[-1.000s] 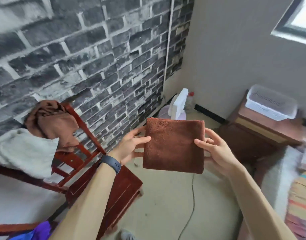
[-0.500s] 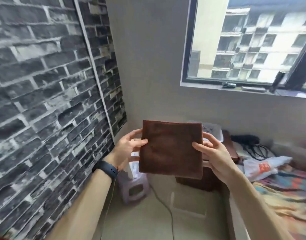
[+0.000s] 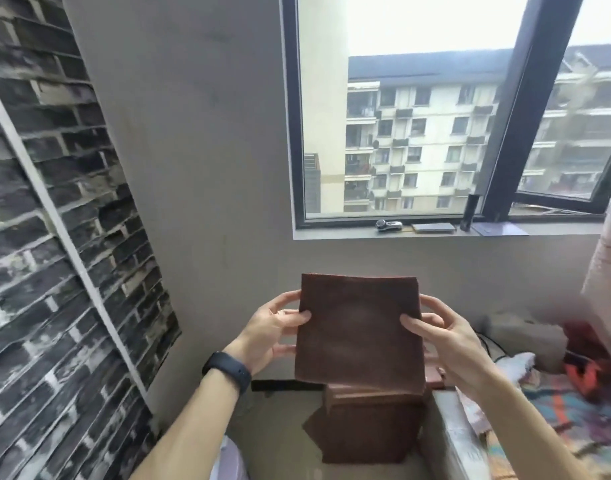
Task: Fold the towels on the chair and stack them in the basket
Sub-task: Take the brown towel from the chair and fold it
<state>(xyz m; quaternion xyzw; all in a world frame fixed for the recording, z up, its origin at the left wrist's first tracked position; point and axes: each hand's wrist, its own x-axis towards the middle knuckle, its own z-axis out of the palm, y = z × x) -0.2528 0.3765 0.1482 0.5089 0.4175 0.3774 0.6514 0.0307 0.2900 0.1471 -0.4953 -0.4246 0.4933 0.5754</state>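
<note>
The left hand and right hand are pinching the folded brown towel by its side edges, holding it upright in mid-air. If either pinch is loosening, the folds could be falling open.

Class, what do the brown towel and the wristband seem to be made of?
The towel looks like microfibre or terry cloth: matt, fuzzy nap, soft folded edges. The wristband is likely silicone or rubber: smooth, black, faint sheen.

Single head camera, facing forward toward window, towel close.
</note>
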